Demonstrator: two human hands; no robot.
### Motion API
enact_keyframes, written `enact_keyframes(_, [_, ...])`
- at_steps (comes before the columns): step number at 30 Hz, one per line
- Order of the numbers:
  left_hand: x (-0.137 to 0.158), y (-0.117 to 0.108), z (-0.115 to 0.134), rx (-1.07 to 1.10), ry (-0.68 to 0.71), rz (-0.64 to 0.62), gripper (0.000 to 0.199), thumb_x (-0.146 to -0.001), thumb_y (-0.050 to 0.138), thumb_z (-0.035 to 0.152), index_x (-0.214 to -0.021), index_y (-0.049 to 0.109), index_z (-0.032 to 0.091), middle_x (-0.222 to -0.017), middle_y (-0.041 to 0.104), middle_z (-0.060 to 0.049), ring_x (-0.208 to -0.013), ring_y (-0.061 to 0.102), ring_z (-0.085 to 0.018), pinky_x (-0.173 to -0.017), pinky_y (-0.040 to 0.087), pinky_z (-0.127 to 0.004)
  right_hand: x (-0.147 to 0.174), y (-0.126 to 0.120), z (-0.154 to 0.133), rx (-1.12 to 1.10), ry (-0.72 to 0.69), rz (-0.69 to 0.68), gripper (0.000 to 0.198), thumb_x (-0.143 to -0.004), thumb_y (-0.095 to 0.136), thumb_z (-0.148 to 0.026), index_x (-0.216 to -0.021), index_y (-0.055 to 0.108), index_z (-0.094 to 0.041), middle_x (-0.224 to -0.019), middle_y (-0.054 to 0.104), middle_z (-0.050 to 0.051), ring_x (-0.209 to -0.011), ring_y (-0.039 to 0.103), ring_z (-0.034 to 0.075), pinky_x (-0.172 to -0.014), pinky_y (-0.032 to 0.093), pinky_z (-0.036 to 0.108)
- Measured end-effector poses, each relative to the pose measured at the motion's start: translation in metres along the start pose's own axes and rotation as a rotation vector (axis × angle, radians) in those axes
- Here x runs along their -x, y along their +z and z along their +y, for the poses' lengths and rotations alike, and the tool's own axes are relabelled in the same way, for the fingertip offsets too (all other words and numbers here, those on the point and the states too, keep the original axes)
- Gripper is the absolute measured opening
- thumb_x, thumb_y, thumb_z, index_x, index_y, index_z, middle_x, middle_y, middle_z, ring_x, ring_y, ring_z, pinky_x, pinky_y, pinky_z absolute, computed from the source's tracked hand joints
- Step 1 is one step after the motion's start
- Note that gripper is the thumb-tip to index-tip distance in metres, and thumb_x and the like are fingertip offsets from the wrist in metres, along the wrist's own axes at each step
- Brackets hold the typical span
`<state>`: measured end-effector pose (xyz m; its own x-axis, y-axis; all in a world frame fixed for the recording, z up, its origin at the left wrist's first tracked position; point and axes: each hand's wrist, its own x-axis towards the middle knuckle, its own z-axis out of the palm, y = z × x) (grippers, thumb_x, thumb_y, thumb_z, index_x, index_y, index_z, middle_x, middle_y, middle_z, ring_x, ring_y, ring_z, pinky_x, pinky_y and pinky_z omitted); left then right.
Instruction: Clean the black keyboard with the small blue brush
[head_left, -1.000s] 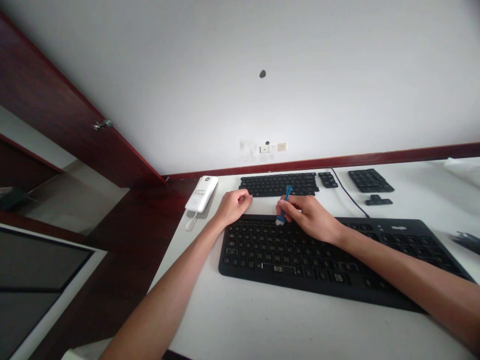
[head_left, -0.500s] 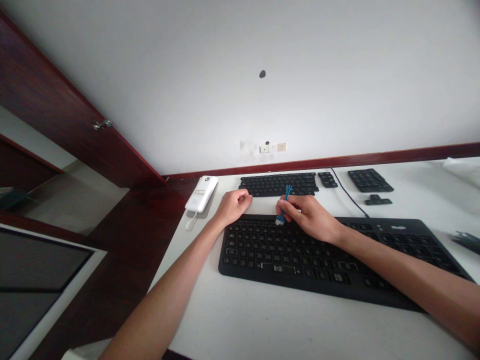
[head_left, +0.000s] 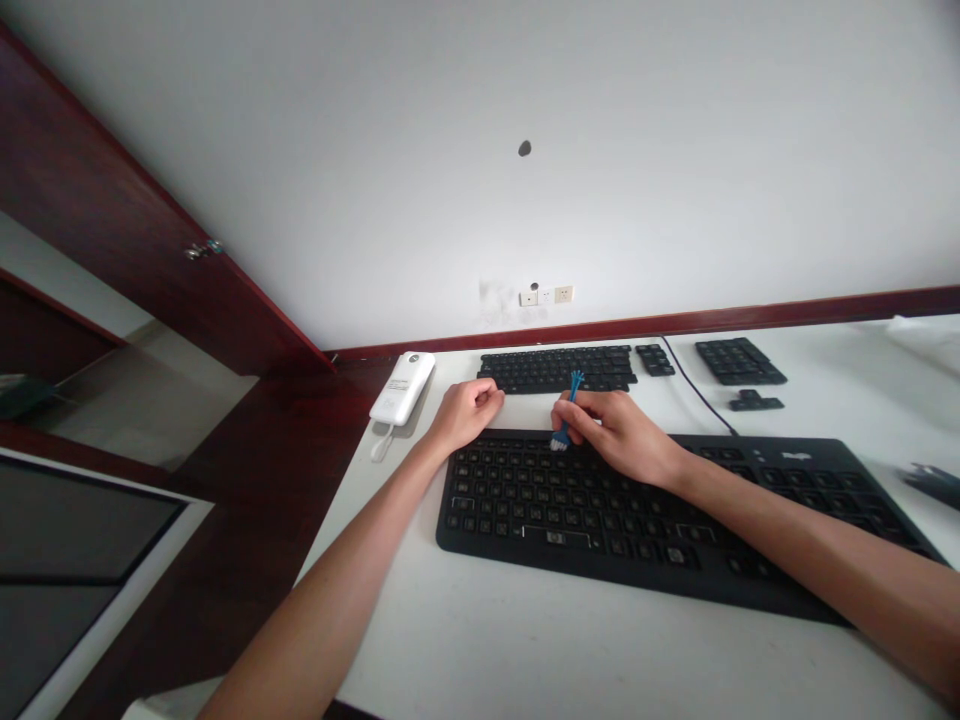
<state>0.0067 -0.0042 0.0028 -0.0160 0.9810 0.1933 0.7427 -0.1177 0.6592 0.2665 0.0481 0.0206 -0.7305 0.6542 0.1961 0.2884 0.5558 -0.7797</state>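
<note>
A large black keyboard [head_left: 600, 515] lies across the white desk [head_left: 525, 640] in front of me. My right hand [head_left: 622, 432] grips a small blue brush [head_left: 568, 415], its pale bristles touching the keyboard's top row of keys. My left hand [head_left: 466, 410] is curled into a loose fist and rests at the keyboard's far left corner, holding nothing that I can see.
A second black keyboard [head_left: 559, 367] lies behind, in separate pieces, with a numeric pad [head_left: 739, 360] and a black cable [head_left: 697, 392]. A white phone handset [head_left: 403, 388] sits at the desk's left edge. A dark object [head_left: 934, 482] lies at far right. Dark wooden furniture [head_left: 247, 480] stands left.
</note>
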Motion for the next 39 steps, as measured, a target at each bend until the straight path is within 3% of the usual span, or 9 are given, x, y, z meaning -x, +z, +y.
enact_keyframes(21, [0.0001, 0.0006, -0.0002, 0.007, -0.003, 0.003, 0.035, -0.096, 0.052, 0.038, -0.068, 0.044, 0.019, -0.062, 0.043, 0.004, -0.06, 0.036, -0.012, -0.06, 0.026, -0.027, -0.0008, 0.0006, 0.0003, -0.023, 0.008, 0.011, 0.047, -0.108, 0.042, -0.049, -0.084, 0.071, -0.02, -0.065, 0.063, -0.001, -0.056, 0.053, 0.014, -0.06, 0.037, 0.029])
enact_keyframes(29, [0.0006, 0.0012, -0.0004, 0.017, -0.005, 0.008, 0.035, -0.096, 0.052, 0.038, -0.068, 0.044, 0.019, -0.063, 0.042, 0.004, -0.061, 0.037, -0.011, -0.06, 0.026, -0.027, -0.0054, -0.0012, 0.0081, -0.226, 0.069, 0.101, 0.051, -0.106, 0.04, -0.056, -0.085, 0.068, -0.019, -0.067, 0.061, 0.001, -0.066, 0.059, 0.017, -0.068, 0.043, 0.031])
enact_keyframes(35, [0.0006, 0.0009, 0.0005, 0.027, 0.008, 0.007, 0.034, -0.096, 0.052, 0.036, -0.068, 0.045, 0.019, -0.064, 0.045, 0.004, -0.061, 0.039, -0.012, -0.061, 0.028, -0.027, -0.0015, -0.0002, 0.0031, -0.048, 0.006, -0.021, 0.05, -0.107, 0.041, -0.054, -0.085, 0.07, -0.02, -0.067, 0.064, 0.001, -0.06, 0.056, 0.016, -0.063, 0.04, 0.031])
enact_keyframes(39, [0.0004, 0.0008, 0.0006, 0.033, 0.006, 0.009, 0.034, -0.096, 0.052, 0.036, -0.068, 0.044, 0.019, -0.064, 0.044, 0.004, -0.062, 0.038, -0.012, -0.061, 0.028, -0.027, -0.0015, -0.0005, 0.0031, -0.114, 0.033, 0.052, 0.053, -0.108, 0.037, -0.056, -0.087, 0.07, -0.019, -0.068, 0.063, 0.001, -0.065, 0.059, 0.017, -0.065, 0.042, 0.03])
